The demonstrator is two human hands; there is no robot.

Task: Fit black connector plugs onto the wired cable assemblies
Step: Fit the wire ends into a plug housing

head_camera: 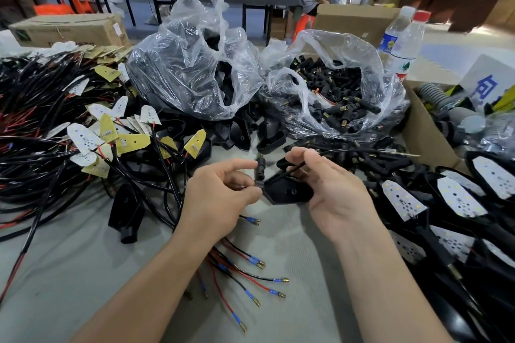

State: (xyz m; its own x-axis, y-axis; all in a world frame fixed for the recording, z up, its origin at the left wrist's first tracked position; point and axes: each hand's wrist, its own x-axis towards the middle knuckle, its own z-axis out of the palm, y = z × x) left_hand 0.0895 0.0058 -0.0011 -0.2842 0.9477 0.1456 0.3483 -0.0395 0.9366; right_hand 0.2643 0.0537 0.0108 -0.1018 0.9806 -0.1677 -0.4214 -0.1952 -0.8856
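My left hand (223, 192) pinches a small black connector plug (260, 171) with a brass tip, held upright above the table. My right hand (331, 186) holds a black housing shell (289, 189) against its palm and pinches a thin black cable (331, 154) that runs off to the right. The plug touches the housing's narrow end. More black plugs fill an open clear bag (334, 103). Wired cable assemblies with LED boards (117, 133) are heaped on the left.
A second clear bag (192, 72) of black housings stands behind my hands. Red and black wire ends with blue sleeves (250, 278) lie near my left forearm. Finished housings with LED boards (457, 198) are at the right, beside a cardboard box (423, 131) and water bottles (404, 44).
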